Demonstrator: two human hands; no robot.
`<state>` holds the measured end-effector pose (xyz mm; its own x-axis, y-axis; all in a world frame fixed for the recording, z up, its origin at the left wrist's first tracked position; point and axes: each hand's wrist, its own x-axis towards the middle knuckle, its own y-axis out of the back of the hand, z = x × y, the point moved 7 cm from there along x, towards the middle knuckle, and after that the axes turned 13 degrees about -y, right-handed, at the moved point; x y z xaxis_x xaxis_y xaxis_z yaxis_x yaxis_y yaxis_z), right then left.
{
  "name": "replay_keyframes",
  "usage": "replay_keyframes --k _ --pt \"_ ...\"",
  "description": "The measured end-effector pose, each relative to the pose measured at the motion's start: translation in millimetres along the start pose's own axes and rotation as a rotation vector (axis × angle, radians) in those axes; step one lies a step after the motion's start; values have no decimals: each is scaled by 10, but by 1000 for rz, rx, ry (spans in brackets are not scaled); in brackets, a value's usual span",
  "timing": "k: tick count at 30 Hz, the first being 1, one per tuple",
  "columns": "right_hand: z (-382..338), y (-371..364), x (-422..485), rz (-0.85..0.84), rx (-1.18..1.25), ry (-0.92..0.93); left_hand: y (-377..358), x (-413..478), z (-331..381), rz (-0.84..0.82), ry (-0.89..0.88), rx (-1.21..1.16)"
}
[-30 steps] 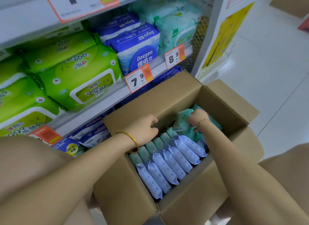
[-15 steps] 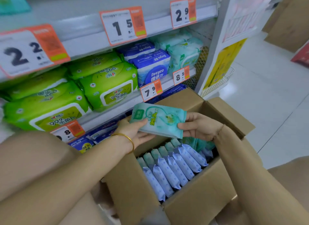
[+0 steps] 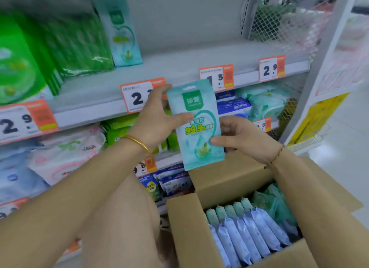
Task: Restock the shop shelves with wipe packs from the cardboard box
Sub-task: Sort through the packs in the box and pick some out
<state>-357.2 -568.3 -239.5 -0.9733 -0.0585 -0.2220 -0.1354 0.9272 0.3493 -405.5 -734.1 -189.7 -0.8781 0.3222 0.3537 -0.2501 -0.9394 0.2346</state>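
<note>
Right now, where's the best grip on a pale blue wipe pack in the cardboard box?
Probably pinch its top edge, coming from straight above. The pale blue plastic wipe packs stand on edge in a tight row inside the open brown cardboard box, so only upper edges are exposed; neighbours cover the flat faces.

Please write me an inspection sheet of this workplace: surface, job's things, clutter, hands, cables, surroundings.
Surface: grey shelf, price tags on its edge.
Job's things: teal wipe pack held upright before the shelf; open cardboard box holds blue packs in rows.
Clutter: nothing seen.
Hands: left hand grips the pack's upper left; right hand pinches its lower right.
Cables: nothing seen.
Surroundings: green packs on the shelf at left; white floor at right.
</note>
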Motion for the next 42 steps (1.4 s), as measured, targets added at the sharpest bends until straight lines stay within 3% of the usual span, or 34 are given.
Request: replay_keyframes --k 3,5,12,21,26,35,42 --pt "-665 -38 201 37 100 116 490 269 198 175 16 -130" --pt "-1086 -56 434 43 166 161 766 473 279 216 5 -98" --pt "-1985 -61 1529 174 109 145 1303 1252 202 174 -91 322" --pt "-1890 -360 2600 331 -219 -33 1644 1862 -706 142 127 408" --pt "-1930 -394 2714 388 -298 -31 1612 1852 -628 205 120 369" --pt "-1963 -432 2805 455 -261 -35 1637 1860 -609 198 105 396" --pt "-1922 -323 2575 363 -160 -98 1577 1552 -324 232 119 415"
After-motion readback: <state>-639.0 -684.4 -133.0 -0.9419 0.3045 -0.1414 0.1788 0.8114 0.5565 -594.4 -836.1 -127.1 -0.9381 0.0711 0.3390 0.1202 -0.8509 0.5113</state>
